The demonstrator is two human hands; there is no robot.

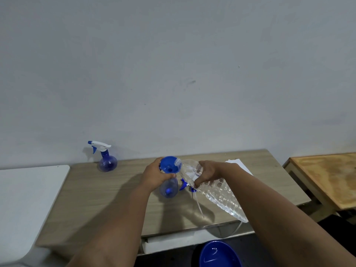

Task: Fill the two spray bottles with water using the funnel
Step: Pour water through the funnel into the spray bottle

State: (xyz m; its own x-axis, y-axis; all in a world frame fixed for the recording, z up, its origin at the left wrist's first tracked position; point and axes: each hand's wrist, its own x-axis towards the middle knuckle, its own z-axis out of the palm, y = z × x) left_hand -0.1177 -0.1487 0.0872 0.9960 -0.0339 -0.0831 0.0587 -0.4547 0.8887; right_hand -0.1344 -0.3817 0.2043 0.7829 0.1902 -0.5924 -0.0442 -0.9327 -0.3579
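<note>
A blue funnel [169, 164] sits in the neck of an open blue spray bottle [169, 189] at the middle of the table. My left hand [156, 177] grips the funnel and bottle neck. My right hand [208, 173] holds a large clear ribbed water bottle [217, 195], tilted with its open mouth at the funnel's rim. The removed spray head [185, 184], blue and white with a long tube, lies on the table behind the tilted bottle. A second blue spray bottle [107, 160] with its trigger head on stands at the back left by the wall.
The grey-brown table [107, 205] runs against a pale wall. A white sheet of paper [237, 163] lies at the back right. A white surface [28, 199] adjoins on the left, a wooden table [327, 178] on the right. A blue basin [219, 254] sits below the front edge.
</note>
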